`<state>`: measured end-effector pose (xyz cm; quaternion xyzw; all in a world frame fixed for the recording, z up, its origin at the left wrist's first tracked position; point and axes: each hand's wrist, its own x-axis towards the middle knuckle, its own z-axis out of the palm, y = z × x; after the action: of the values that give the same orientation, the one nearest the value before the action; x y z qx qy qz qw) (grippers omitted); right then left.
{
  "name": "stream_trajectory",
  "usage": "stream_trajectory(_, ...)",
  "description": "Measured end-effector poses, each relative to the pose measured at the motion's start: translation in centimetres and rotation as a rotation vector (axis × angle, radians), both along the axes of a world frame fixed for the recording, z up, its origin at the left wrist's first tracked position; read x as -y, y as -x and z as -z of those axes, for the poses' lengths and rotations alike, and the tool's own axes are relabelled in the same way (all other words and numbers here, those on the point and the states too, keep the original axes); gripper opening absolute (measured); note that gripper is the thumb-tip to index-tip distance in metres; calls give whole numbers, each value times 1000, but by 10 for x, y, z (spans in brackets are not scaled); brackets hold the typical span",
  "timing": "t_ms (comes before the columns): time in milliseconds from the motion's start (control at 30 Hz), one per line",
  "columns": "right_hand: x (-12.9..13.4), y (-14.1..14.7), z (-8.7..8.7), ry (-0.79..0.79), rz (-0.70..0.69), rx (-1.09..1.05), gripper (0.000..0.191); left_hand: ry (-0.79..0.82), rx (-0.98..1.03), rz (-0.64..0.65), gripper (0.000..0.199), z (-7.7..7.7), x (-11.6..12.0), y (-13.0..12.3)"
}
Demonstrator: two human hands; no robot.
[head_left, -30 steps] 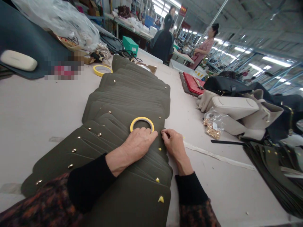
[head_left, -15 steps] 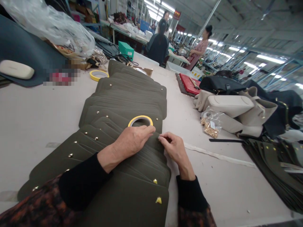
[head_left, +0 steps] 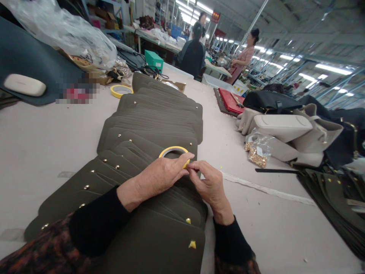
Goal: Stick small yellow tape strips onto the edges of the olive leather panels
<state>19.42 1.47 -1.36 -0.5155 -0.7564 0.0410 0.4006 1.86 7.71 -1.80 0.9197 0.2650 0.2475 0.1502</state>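
Over a long overlapping stack of dark olive panels (head_left: 154, 121), my left hand (head_left: 159, 177) is closed on a roll of yellow tape (head_left: 173, 149), its thumb and fingers near the roll's lower right edge. My right hand (head_left: 208, 182) meets it there, thumb and index finger pinched at a yellow bit of tape. The fingertips of both hands almost touch. Small metal studs dot the panels. Two yellow tape pieces (head_left: 192, 244) stick to the nearest panels, below my hands.
A second tape roll (head_left: 121, 91) lies behind the stack at left. White and black bags (head_left: 282, 125), a packet of gold parts (head_left: 257, 156) and more olive pieces (head_left: 327, 205) are on the right. People (head_left: 192, 57) are farther back.
My right hand's fingertips have come up against my left hand's. The tape roll has shifted slightly right and down, and yellow tape now shows between my fingers.
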Motion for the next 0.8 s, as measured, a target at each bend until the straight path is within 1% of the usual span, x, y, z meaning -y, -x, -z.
stream_trajectory(133, 1, 4, 1, -78, 77, 57, 16, 17, 13, 28, 29, -4, 1, 2)
stream_trajectory(233, 3, 6, 2, -106, 139, 70, 17, 13, -1, 19, 13, -7, 0, 2)
stream_trajectory(267, 3, 7, 2, -98, 158, 63, 17, 4, -9, 10, 10, -8, 0, 2)
stream_trajectory(333, 4, 8, 2, -57, 188, 29, 17, -18, -25, -3, 13, -9, 0, 1)
stream_trajectory(433, 5, 13, 2, 59, 223, -115, 14, -72, -49, -28, 17, -8, 0, 1)
stream_trajectory(567, 3, 20, 2, 309, 287, -476, 12, -184, -54, -57, 22, -9, 5, -1)
stream_trajectory(633, -1, 18, 3, 386, 320, -597, 12, -210, -24, -49, 23, -10, 11, -3)
stream_trajectory(733, -9, 3, 7, 394, 420, -691, 16, -223, 31, -20, 25, -10, 17, -7)
stream_trajectory(800, -13, -11, 11, 333, 491, -659, 21, -213, 47, -46, 25, -9, 15, -8)
